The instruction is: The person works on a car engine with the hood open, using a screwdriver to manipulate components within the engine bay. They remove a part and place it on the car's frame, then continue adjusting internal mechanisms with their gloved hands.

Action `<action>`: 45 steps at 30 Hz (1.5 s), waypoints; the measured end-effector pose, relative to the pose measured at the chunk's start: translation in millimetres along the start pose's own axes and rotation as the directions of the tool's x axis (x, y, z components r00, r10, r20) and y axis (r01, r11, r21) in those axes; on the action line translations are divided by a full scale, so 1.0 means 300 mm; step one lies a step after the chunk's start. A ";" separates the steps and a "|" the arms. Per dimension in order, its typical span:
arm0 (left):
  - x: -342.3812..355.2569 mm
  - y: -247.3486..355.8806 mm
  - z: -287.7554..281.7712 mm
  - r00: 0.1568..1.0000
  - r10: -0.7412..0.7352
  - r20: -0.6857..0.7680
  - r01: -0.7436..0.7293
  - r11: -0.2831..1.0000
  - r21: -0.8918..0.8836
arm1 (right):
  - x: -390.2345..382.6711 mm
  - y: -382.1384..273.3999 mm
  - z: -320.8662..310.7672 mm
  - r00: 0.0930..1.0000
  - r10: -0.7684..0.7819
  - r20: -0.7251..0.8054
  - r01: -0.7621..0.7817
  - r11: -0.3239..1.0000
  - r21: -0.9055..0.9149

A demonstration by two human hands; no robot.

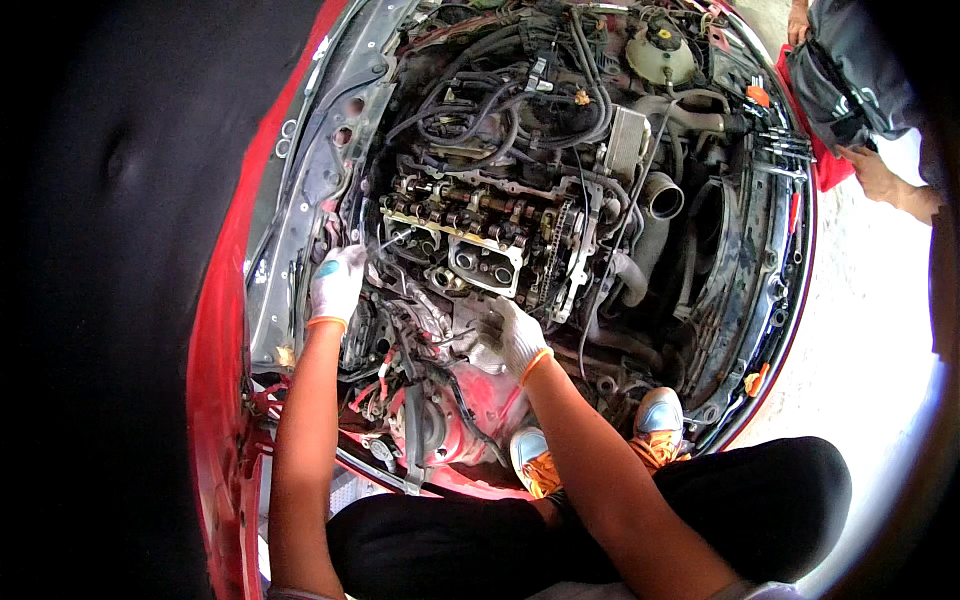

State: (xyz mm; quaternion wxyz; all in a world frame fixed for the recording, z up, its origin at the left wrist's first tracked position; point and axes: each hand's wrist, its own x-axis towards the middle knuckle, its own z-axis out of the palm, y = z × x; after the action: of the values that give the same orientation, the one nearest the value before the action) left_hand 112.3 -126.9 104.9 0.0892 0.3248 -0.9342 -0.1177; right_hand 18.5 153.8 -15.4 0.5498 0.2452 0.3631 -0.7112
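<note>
My left hand (338,285), in a white glove with an orange cuff, is closed at the left end of an opened engine (470,212). From its fingers a slim metal rod (398,240) points toward the openings in the cylinder head's near side. My right hand (520,340), gloved alike, is down by the near side of the engine, below a pale rectangular port flange (484,268). Its fingers curl in shadow, and whatever they hold is hidden. Exposed camshafts (465,205) run across the engine top, with a timing chain (550,255) at the right end.
Sockets and tools (785,145) lie along the car's front edge at right. Hoses and cables (500,95) crowd the far side near a coolant tank (660,52). My shoes (655,415) rest inside the bay. Another person's hand (880,180) shows at right.
</note>
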 end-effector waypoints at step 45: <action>-0.005 -0.046 -0.005 0.991 -0.134 -0.017 0.132 0.989 -0.071 | -0.120 -0.151 0.265 0.968 -0.150 0.200 0.247 0.709 -0.661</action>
State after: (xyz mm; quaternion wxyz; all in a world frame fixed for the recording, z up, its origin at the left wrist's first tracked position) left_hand 121.9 -136.8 102.5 0.1026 0.3842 -0.9048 -0.1522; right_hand -11.1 119.0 71.6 0.5440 -0.0609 0.5852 -0.5982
